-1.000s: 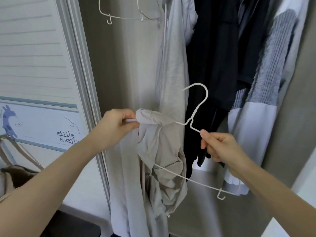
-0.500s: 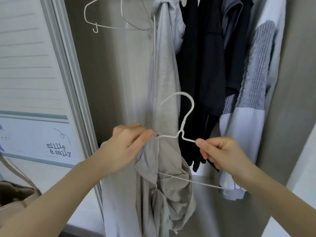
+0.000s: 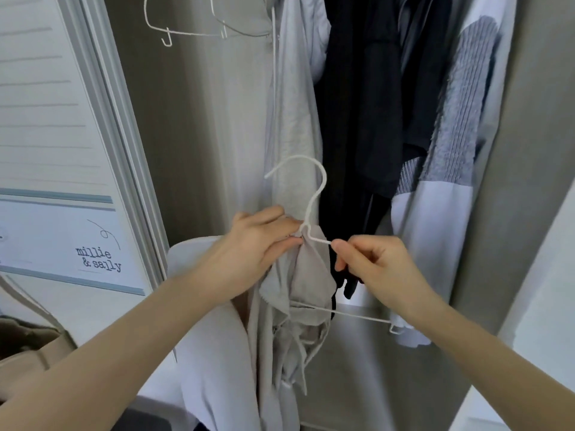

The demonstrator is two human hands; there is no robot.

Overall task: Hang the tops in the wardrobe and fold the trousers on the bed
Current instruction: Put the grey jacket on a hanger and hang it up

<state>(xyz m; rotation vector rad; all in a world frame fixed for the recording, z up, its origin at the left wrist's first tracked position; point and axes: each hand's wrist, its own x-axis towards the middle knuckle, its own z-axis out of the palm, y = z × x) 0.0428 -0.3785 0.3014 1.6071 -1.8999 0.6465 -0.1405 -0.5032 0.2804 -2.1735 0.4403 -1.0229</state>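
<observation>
My left hand point(image 3: 258, 247) pinches the beige top point(image 3: 298, 293) against the neck of the white hanger point(image 3: 311, 209) at frame centre, I judge to keep the cloth from sliding off while I thread it. My right hand point(image 3: 373, 265) grips the hanger's right shoulder wire, steadying it, hook upward. The top hangs bunched, only partly on. The wardrobe point(image 3: 199, 135) behind holds a long grey garment point(image 3: 295, 104), dark clothes point(image 3: 367, 104), a grey-and-white sweater point(image 3: 451, 150) and, upper left, empty hangers point(image 3: 199, 32).
</observation>
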